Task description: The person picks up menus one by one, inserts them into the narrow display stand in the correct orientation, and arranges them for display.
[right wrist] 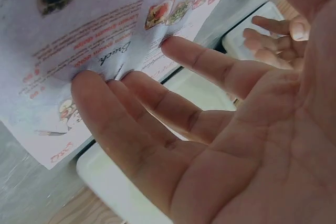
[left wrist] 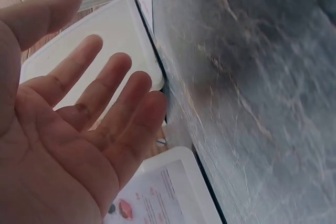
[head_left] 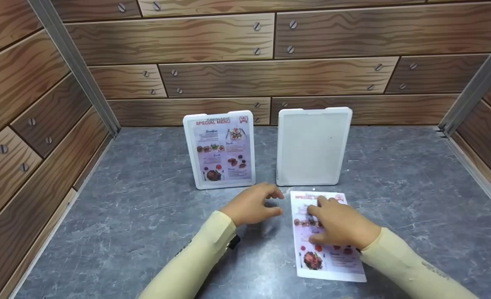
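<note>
A loose printed menu sheet point(head_left: 328, 272) lies flat on the table, headed "SPECIAL MENU", with food pictures. My right hand point(head_left: 340, 223) rests over it, and in the right wrist view its fingertips touch the sheet point(right wrist: 63, 30). To the left of the sheet, my left hand point(head_left: 255, 205) hovers with fingers apart and holds nothing; the left wrist view shows its bare palm point(left wrist: 58, 150). Behind the hands stand two white-framed displays. The left display point(head_left: 222, 155) carries a similar menu, while the right display point(head_left: 313, 147) shows a blank pale panel.
The grey marble-patterned table point(head_left: 125, 216) meets a wood-plank-patterned back wall point(head_left: 212, 39). Side walls with the same plank print rise at left and right, and grey metal posts point(head_left: 75, 62) stand at the corners.
</note>
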### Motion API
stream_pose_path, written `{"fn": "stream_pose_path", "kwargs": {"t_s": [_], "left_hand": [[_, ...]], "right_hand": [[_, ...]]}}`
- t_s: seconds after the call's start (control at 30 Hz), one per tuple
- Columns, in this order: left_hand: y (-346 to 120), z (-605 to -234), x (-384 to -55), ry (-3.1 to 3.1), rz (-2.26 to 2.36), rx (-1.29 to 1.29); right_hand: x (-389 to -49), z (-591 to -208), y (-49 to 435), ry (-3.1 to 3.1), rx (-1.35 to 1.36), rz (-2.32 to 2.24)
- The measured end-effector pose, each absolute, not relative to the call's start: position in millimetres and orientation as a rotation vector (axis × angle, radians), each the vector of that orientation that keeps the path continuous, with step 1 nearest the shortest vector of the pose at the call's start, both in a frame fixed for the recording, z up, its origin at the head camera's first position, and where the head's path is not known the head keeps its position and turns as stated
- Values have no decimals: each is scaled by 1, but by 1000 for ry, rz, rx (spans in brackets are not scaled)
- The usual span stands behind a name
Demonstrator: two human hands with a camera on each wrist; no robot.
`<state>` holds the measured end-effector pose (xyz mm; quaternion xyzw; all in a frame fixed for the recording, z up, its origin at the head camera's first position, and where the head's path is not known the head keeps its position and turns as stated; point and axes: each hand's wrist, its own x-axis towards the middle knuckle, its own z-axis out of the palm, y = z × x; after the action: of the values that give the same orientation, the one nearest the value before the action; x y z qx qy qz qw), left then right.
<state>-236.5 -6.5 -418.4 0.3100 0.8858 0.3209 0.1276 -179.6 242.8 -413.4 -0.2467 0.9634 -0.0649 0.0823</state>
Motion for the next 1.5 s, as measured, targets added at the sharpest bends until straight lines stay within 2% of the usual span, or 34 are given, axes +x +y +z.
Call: {"fn": "stream_pose_path", "kwargs": {"t_s": [0.27, 0.93, 1.2, 1.5], "left_hand": [[0, -421, -236, 2646, 752, 969], [0, -431, -240, 2871, 509, 749], [0, -431, -241, 2906, 482, 691], [-3, -432, -246, 2839, 548, 653]], "right_hand": [[-179, -414, 228, 2850, -765, -193], [-178, -417, 184, 2842, -904, -265], [-195, -405, 204, 2732, -715, -606], [-213, -407, 230, 2839, -705, -675]]}}
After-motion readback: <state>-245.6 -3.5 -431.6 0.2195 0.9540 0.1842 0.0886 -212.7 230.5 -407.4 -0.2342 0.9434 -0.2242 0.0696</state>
